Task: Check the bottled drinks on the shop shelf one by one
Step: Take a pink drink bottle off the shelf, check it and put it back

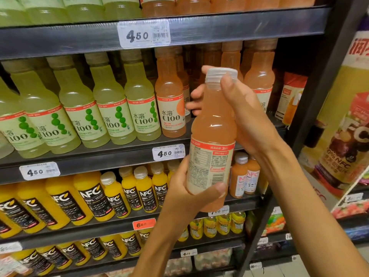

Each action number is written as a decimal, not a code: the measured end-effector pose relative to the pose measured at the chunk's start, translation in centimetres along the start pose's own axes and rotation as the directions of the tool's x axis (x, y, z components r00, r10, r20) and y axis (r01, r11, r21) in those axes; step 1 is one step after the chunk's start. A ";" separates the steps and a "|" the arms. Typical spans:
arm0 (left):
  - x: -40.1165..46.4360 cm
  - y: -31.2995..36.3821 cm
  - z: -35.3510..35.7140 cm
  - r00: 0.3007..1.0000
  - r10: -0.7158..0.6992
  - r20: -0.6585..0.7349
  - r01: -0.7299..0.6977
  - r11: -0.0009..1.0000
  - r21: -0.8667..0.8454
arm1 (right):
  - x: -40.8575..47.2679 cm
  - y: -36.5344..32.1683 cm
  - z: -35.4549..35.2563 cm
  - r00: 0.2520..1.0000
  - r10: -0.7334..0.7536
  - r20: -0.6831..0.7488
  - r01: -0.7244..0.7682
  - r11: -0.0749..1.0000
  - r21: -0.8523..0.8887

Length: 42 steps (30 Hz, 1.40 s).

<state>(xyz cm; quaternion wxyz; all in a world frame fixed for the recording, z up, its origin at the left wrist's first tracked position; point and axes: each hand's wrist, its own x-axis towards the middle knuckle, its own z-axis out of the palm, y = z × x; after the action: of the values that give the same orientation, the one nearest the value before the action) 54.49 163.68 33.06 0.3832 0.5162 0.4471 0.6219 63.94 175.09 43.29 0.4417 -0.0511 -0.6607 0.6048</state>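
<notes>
I see one peach-coloured bottle (213, 124) held upright, slightly tilted, out in front of the shop shelf (99, 156), near the camera and right of centre. Its back label of small print and barcode faces me.

Left hand (185, 188): grip closed round the bottle's lower part, thumb across the label, fingers behind.

Right hand (239, 108): grip closed round the neck and shoulder, thumb lying against the translucent white cap (220, 73), fingertips showing past the bottle's left side.

Far behind, on the middle shelf: a row of pale green bottles (85, 108) to the left, peach bottles (171, 104) to the right, labels reading C100. Price tags (168, 152) on the shelf edges read 4.50.

Shelf below: yellow-orange juice bottles (89, 196) with black NFC labels, and small orange bottles (244, 176) just right of the held bottle's base. A red tag (144, 224) sits on the edge under them.

Far right: a printed poster (347, 124) showing a bottle.
</notes>
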 end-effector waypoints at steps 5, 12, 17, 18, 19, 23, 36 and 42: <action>0.9 -0.3 -0.4 0.999 0.034 0.035 -0.036 0.997 0.068 | -1.0 0.1 0.0 0.987 0.003 0.161 -0.012 0.999 0.051; 1.8 -1.1 0.2 0.981 0.179 -0.079 -0.145 0.936 0.321 | -2.7 0.5 -0.3 0.974 -0.095 0.204 0.135 0.971 -0.195; 2.0 -2.7 1.2 0.969 0.172 -0.178 -0.129 0.965 0.227 | -3.4 0.7 -0.1 0.931 -0.118 0.346 0.196 0.961 -0.198; 2.1 -2.7 1.0 0.971 0.163 -0.173 -0.127 0.971 0.203 | -3.3 0.7 -0.2 0.925 -0.120 0.360 0.200 0.961 -0.193; 2.1 -2.6 0.7 0.974 0.158 -0.164 -0.125 0.973 0.195 | -3.2 0.6 -0.3 0.922 -0.120 0.369 0.197 0.964 -0.179; 1.8 -1.3 -0.2 0.989 0.120 -0.082 -0.105 0.981 0.164 | -2.2 -0.1 -0.4 0.898 -0.106 0.426 0.163 0.982 -0.099; 0.7 -0.8 0.4 0.996 -0.011 -0.086 0.015 0.999 0.042 | -0.3 1.5 0.0 0.993 0.091 -0.079 -0.085 0.993 0.080; 0.3 -0.2 -0.1 0.982 -0.191 -0.001 0.189 0.971 -0.148 | 0.2 1.5 -0.5 0.981 0.184 -0.054 -0.174 0.972 0.161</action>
<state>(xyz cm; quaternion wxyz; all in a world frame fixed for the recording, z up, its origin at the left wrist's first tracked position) 54.30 164.01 32.96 0.4747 0.4363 0.4503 0.6177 63.45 175.93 42.05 0.4103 -0.0963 -0.5886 0.6899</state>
